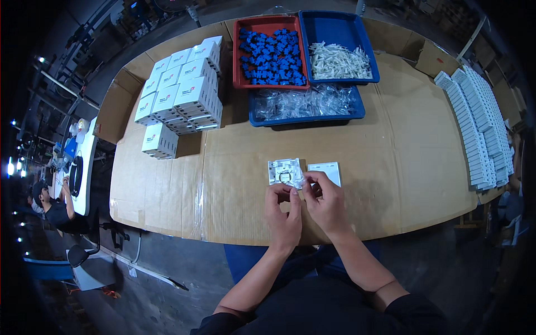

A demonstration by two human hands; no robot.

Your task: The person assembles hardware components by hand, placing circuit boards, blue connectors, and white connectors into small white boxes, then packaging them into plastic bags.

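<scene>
My hands work close together over the near middle of the cardboard-covered table. An open white plastic box base [274, 167] lies just beyond them, with a dark ring inside it. Over its near right corner is a small clear plastic bag [297, 181], its contents too small to make out. My right hand [326, 204] pinches the bag's edge between thumb and fingertips. Curled in close beside it, my left hand [283, 216] has its fingertips at the near edge of the base; what they hold is hidden. A flat white cover [329, 169] rests behind my right fingers.
Stacked white boxes [166, 100] stand at the left. Farther back are a red tray [237, 61] of blue parts, a blue tray [335, 25] of white pieces and a blue tray [301, 123] of clear bags. White housings [474, 128] form rows at right. Another person [64, 215] sits far left.
</scene>
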